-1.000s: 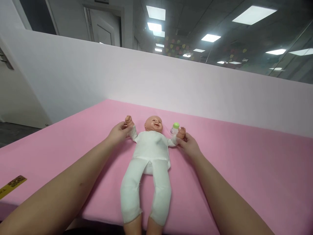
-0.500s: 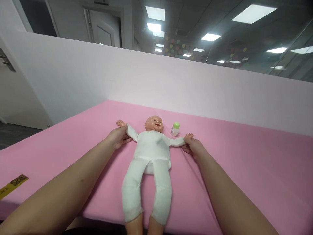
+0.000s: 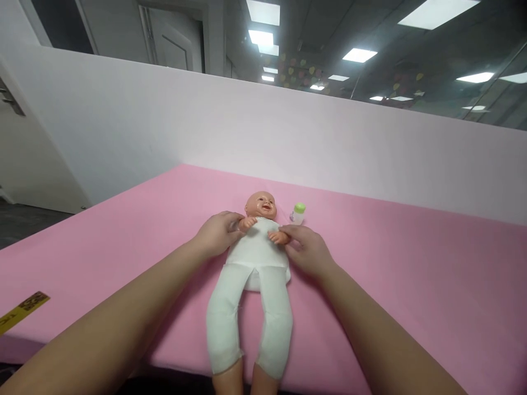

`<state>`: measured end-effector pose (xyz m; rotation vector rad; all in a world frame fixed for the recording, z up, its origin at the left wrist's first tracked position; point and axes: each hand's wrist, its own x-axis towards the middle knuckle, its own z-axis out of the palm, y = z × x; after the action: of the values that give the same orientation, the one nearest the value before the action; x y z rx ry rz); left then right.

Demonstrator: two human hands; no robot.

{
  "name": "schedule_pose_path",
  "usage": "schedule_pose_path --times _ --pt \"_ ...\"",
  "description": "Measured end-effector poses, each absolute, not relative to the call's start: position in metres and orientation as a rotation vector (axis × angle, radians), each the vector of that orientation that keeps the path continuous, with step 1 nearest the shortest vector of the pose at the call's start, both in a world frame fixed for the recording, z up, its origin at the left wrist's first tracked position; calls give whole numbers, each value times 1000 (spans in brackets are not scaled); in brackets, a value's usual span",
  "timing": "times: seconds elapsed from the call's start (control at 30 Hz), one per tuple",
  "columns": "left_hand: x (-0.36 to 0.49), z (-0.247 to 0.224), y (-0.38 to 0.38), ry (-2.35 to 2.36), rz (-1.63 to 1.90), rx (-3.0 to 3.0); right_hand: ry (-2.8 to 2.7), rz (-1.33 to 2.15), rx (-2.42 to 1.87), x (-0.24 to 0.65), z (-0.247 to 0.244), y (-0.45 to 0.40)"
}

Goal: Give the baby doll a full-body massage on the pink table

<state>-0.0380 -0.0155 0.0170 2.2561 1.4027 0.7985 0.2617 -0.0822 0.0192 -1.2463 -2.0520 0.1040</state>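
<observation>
A baby doll (image 3: 257, 255) with a white cloth body lies on its back on the pink bed cover (image 3: 395, 285), head away from me and legs toward me. My left hand (image 3: 221, 233) is closed around the doll's arm at the left, near the wrist. My right hand (image 3: 309, 249) grips the other arm near its wrist. Both arms are bent inward, so the small plastic hands rest over the chest. Just beyond my right hand stands a small baby bottle (image 3: 297, 214) with a green cap, its base partly hidden.
A white wall (image 3: 329, 145) borders the far side of the bed, with glass above it reflecting ceiling lights. A yellow label strip (image 3: 23, 312) lies at the near left. At the far left is a door (image 3: 31, 148) with a metal handle.
My hands have moved inward, bringing the doll's outstretched arms from its sides in over the chest. The bottle and the doll's legs have stayed in place.
</observation>
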Motion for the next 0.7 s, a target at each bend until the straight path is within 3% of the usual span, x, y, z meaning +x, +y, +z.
schedule_pose_path --times 0.3,0.7 --pt "-40 25 -20 1353 480 2613 -2229 -116 -1196 255 10 -82" --pt "-45 12 -10 1490 825 2088 -1491 460 -1361 271 0 -62"
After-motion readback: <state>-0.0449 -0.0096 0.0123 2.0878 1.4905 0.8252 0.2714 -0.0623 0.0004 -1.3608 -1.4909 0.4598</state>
